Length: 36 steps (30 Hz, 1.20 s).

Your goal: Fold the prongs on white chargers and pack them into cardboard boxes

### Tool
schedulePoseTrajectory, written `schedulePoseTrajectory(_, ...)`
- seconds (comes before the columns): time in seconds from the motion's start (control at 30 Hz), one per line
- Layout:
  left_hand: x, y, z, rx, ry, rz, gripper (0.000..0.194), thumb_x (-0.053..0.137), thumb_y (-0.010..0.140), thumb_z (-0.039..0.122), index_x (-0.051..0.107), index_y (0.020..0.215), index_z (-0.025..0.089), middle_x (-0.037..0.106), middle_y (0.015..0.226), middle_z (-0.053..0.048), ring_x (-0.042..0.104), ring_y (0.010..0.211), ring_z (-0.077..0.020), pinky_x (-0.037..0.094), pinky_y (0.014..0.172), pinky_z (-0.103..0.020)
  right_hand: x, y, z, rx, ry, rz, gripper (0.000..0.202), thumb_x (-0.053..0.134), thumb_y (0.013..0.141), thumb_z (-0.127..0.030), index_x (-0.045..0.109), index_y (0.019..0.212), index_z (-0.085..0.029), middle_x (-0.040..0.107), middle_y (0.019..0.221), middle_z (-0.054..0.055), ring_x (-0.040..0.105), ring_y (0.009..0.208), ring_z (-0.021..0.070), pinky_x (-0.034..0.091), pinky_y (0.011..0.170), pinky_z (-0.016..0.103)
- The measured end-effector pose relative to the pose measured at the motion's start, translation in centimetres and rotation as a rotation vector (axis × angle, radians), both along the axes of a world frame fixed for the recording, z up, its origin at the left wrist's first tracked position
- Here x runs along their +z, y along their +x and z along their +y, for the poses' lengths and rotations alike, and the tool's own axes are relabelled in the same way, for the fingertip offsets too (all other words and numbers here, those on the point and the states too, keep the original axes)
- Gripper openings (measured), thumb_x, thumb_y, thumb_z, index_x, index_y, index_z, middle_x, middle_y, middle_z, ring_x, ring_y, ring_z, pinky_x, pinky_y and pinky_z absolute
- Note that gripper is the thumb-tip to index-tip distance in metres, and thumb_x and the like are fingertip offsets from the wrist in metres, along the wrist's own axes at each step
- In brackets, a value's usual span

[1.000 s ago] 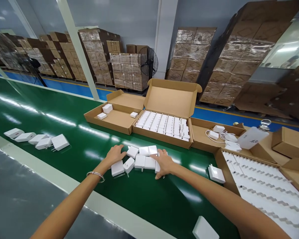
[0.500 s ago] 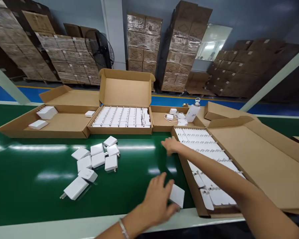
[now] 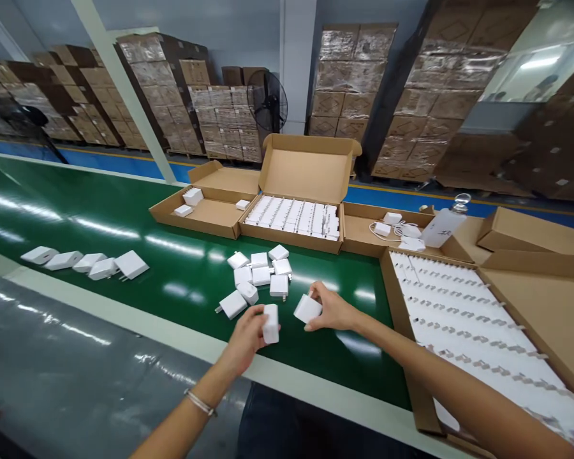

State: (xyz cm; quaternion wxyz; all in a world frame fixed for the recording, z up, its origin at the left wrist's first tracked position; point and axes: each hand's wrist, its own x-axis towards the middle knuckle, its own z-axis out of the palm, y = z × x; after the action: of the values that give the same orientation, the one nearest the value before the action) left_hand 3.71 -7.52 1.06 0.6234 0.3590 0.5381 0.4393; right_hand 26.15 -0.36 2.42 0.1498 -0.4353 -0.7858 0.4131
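Right of a row of chargers [image 3: 89, 262] and near a loose cluster [image 3: 261, 276] on the table [image 3: 339, 373], grips one charger [image 3: 271, 324] in the left fingers [image 3: 255, 312] and a second charger [image 3: 307, 309] in the right fingers [image 3: 318, 291], left of a packed box [image 3: 404, 338].

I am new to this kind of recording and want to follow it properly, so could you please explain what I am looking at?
There is no machine arm here: these are a person's bare hands, filmed from a camera worn on the head, looking forward and down. The left hand, with a bracelet on its wrist, holds a white charger. The right hand grips a second charger between thumb and fingers. On the green surface lie a loose group of chargers and, farther left, a row of five chargers. Open cardboard boxes stand behind and to the right; the middle box and the right-hand box hold rows of white pieces.
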Motion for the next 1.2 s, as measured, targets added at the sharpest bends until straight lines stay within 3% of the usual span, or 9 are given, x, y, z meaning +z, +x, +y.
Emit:
schedulePoseTrajectory(0.17, 2.1, -6.2, -2.7, 0.167, -0.139, -0.36, 0.044, 0.052, 0.077, 0.041, 0.046, 0.109, 0.012, 0.06, 0.097, -0.013, 0.06, 0.088, -0.0252, 0.048, 0.079, -0.037, 0.6, -7.5, -2.8, 0.025, 0.106, 0.097, 0.063, 0.064, 0.066, -0.031, 0.03, 0.118, -0.023, 0.051, 0.086, 0.0, 0.05, 0.069, 0.014, 0.039, 0.061, 0.026)
schedulePoseTrajectory(0.3, 1.8, -10.2, -2.3, 0.158, -0.05, -0.036, 0.036, 0.05, 0.077, 0.039, 0.052, 0.1, 0.012, 0.061, 0.082, -0.008, 0.062, 0.069, -0.0199, 0.052, 0.064, -0.033, 1.2, -12.9, -2.8, 0.024, 0.269, 0.124, 0.053, 0.052, 0.074, -0.02, 0.033, 0.123, -0.025, 0.047, 0.106, 0.006, 0.047, 0.094, 0.0188, 0.039, 0.079, 0.033)
schedulePoseTrajectory(0.43, 0.6, -13.7, 0.1, 0.242, 0.017, 0.402, 0.023, 0.052, 0.072, 0.033, 0.054, 0.085, 0.015, 0.055, 0.063, -0.001, 0.054, 0.048, -0.0136, 0.045, 0.039, -0.023, 0.5, -18.4, -1.1, 0.007, 0.355, 0.023, 0.052, 0.048, 0.073, -0.015, 0.033, 0.123, -0.02, 0.049, 0.105, 0.008, 0.049, 0.093, 0.0203, 0.04, 0.077, 0.033)
schedulePoseTrajectory(0.57, 0.6, -15.4, 1.8, 0.208, 0.002, 0.451, 0.027, 0.056, 0.07, 0.039, 0.054, 0.08, 0.014, 0.054, 0.059, -0.002, 0.052, 0.041, -0.0139, 0.042, 0.035, -0.024, -0.2, -22.1, 0.3, 0.022, 0.354, -0.13, 0.044, 0.049, 0.075, -0.02, 0.037, 0.117, -0.014, 0.053, 0.101, 0.011, 0.052, 0.09, 0.0217, 0.041, 0.072, 0.032)
schedulePoseTrajectory(0.7, 1.7, -16.4, 1.2, 0.014, 0.049, 0.399, 0.046, 0.06, 0.067, 0.038, 0.051, 0.106, 0.015, 0.058, 0.099, -0.012, 0.058, 0.055, -0.0149, 0.047, 0.046, -0.026, 1.1, -21.1, 2.7, 0.196, 0.319, -0.25, 0.03, 0.057, 0.072, -0.029, 0.051, 0.1, -0.021, 0.058, 0.094, 0.002, 0.055, 0.086, 0.0169, 0.041, 0.072, 0.025)
schedulePoseTrajectory(0.8, 2.6, -16.9, 1.4, -0.257, 0.204, 0.626, 0.072, 0.064, 0.063, 0.028, 0.033, 0.128, 0.028, 0.036, 0.13, -0.012, 0.055, 0.058, -0.0117, 0.044, 0.05, -0.024, 2.4, -18.6, 6.1, 0.065, 0.346, -0.429, 0.039, 0.053, 0.074, -0.035, 0.047, 0.108, -0.017, 0.055, 0.104, 0.011, 0.051, 0.097, 0.025, 0.039, 0.08, 0.035)
schedulePoseTrajectory(0.93, 3.0, -15.4, 3.9, -0.548, 0.424, 0.911, 0.067, 0.064, 0.058, 0.023, 0.043, 0.121, 0.031, 0.043, 0.125, -0.006, 0.055, 0.074, -0.0181, 0.041, 0.059, -0.024, 2.3, -16.5, 10.7, 0.012, 0.263, -0.571, 0.055, 0.064, 0.061, -0.039, 0.049, 0.104, -0.007, 0.055, 0.096, 0.021, 0.05, 0.092, 0.0376, 0.038, 0.075, 0.049)
schedulePoseTrajectory(1.07, 2.7, -13.9, 5.6, -0.566, 0.436, 1.003, 0.053, 0.065, 0.057, 0.028, 0.051, 0.107, 0.025, 0.055, 0.098, -0.004, 0.054, 0.077, -0.0215, 0.04, 0.061, -0.026, 1.1, -15.9, 13.2, 0.221, 0.155, -0.473, 0.058, 0.067, 0.055, -0.029, 0.048, 0.109, -0.019, 0.057, 0.095, 0.009, 0.055, 0.086, 0.0252, 0.044, 0.067, 0.032)
schedulePoseTrajectory(1.2, 2.7, -13.7, 5.3, -0.54, 0.464, 1.07, 0.054, 0.064, 0.06, 0.031, 0.05, 0.112, 0.027, 0.027, 0.134, -0.009, 0.05, 0.096, -0.0268, 0.042, 0.076, -0.035, -0.2, -16.7, 13.0, 0.462, -0.134, 0.0, 0.066, 0.061, 0.06, -0.023, 0.034, 0.12, -0.021, 0.055, 0.097, 0.004, 0.054, 0.081, 0.0164, 0.045, 0.06, 0.024)
